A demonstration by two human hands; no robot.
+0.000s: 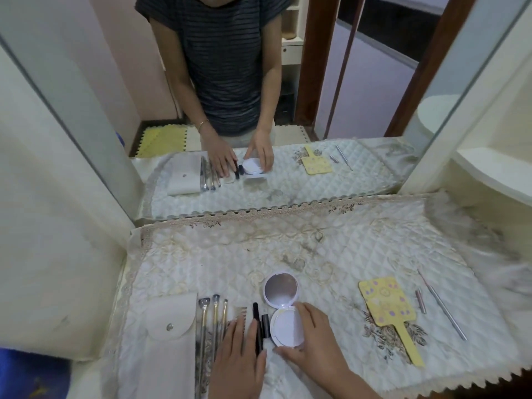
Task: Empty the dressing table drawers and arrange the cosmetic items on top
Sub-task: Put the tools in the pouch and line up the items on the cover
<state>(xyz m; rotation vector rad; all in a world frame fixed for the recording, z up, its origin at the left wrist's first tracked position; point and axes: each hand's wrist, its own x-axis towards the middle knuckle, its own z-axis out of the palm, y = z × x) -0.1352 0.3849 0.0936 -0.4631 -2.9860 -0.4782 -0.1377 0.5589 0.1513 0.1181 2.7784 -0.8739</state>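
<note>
quilted cloth (316, 249) covers the dressing table below the mirror (259, 96). my right hand (313, 345) curls around the open compact (286, 312), thumb at its near edge, its lid tipped back away from me. my left hand (240, 361) lies flat, fingers spread, over the black tube (257, 326), which points away from me beside the brushes (211, 323).

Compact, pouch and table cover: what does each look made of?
Compact: likely glossy white plastic, smooth rim, mirror in the open lid. Pouch: matte cream, perhaps faux leather, with a metal snap. Table cover: quilted, satiny fabric, diamond stitching and lace edge.
</note>
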